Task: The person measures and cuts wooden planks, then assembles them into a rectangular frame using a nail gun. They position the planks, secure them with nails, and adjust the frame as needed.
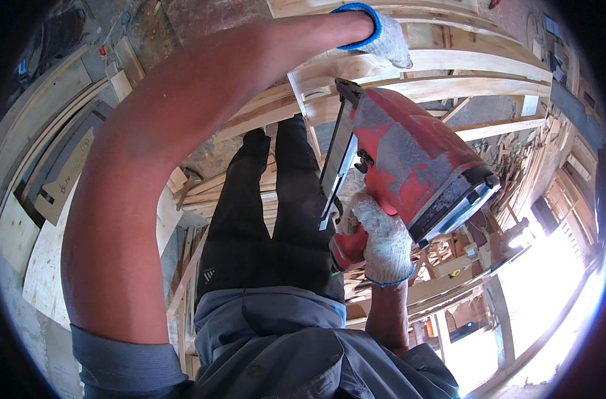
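My right hand (381, 243), in a white knit work glove, is closed round the handle of a red nail gun (416, 149). The tool's paint is worn to grey in patches. Its long nail magazine (340, 159) slants down on the left side of the body, and its dark nose is up near the boards. My left arm reaches across to the far side. There my left hand (387, 46), gloved in white with a blue cuff, is closed at the edge of a pale wooden board (449, 61); most of its fingers are hidden.
Long parallel wooden strips (469, 86) form a frame in front of me. Plywood panels (57, 246) lie at the left. Offcuts and scrap wood (516, 149) are heaped at the right. My legs (250, 206) stand close to the frame. Bright light comes through an opening at lower right.
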Tool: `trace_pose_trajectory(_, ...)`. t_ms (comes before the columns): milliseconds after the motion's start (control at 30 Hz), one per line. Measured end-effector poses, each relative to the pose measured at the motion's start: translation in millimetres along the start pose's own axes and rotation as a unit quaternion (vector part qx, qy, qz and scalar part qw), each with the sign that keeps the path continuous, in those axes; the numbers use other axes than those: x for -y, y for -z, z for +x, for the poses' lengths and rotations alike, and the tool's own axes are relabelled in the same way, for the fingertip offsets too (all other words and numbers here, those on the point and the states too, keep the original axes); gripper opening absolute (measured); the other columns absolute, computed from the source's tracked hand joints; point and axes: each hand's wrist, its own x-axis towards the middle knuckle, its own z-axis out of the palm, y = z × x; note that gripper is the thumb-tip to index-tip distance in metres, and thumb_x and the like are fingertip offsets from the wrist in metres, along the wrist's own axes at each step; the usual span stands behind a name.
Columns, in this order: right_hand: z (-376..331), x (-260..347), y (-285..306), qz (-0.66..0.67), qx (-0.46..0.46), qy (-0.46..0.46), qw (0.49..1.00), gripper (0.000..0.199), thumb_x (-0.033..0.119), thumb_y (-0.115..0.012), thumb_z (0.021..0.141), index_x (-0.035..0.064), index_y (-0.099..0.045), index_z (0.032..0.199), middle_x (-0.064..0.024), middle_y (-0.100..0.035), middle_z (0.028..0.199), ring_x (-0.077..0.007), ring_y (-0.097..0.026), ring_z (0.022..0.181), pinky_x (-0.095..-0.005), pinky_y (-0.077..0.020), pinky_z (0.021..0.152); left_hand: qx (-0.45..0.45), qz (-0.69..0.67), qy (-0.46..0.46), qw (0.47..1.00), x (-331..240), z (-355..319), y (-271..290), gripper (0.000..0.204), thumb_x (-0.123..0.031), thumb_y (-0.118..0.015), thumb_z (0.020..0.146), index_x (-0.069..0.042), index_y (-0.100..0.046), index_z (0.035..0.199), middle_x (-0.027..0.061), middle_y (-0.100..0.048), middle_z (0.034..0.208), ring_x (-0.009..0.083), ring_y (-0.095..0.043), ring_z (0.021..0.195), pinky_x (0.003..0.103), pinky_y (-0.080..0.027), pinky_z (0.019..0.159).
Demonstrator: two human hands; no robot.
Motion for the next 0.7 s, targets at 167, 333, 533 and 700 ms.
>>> trace_pose_trajectory(167, 0, -5, 3, 0.003, 0.014, 0.001, 1.0, 0.022, 0.021, -0.073, 0.097, 0.0051, -0.07, 0.113, -0.0027, -0.069, 0.092, -0.0125, -0.063, 0.082, -0.0308, -0.0526, 0.073, -0.009, 0.002, -0.034, 0.999, 1, 3, 0, 0.068, -0.067, -0.065, 0.085, -0.003, -0.08, 0.103, 0.0212, -0.076, 0.107, 0.036, -0.071, 0.093, 0.049, -0.054, 0.089)
trace_pose_trajectory(333, 0, 20, -8, -0.165, -0.071, 0.039, 0.983, 0.018, 0.02, -0.069, 0.095, 0.004, -0.065, 0.088, -0.0056, -0.061, 0.07, -0.0159, -0.058, 0.066, -0.0317, -0.0474, 0.066, -0.013, 0.014, -0.051, 0.999, -14, -15, 12, 0.069, -0.067, -0.065, 0.085, -0.002, -0.08, 0.105, 0.0211, -0.075, 0.112, 0.0375, -0.07, 0.099, 0.05, -0.052, 0.093)
trace_pose_trajectory(533, 9, 33, 46, -0.335, 0.027, 0.178, 0.925, 0.029, 0.021, -0.075, 0.091, 0.004, -0.062, 0.111, -0.0106, -0.066, 0.092, -0.0199, -0.063, 0.084, -0.0352, -0.0518, 0.077, -0.002, 0.014, -0.095, 0.995, -13, -8, 11, 0.065, -0.063, -0.063, 0.088, -0.003, -0.078, 0.11, 0.0208, -0.074, 0.116, 0.0398, -0.069, 0.104, 0.05, -0.051, 0.096)
trace_pose_trajectory(700, 23, 81, 62, -0.413, 0.137, 0.248, 0.865, 0.046, 0.018, -0.078, 0.086, 0.0044, -0.056, 0.124, -0.0126, -0.065, 0.106, -0.0229, -0.065, 0.094, -0.0369, -0.054, 0.083, -0.021, 0.008, -0.092, 0.995, -14, -7, 8, 0.061, -0.058, -0.063, 0.089, -0.002, -0.078, 0.109, 0.0238, -0.074, 0.111, 0.0415, -0.069, 0.101, 0.051, -0.052, 0.092)
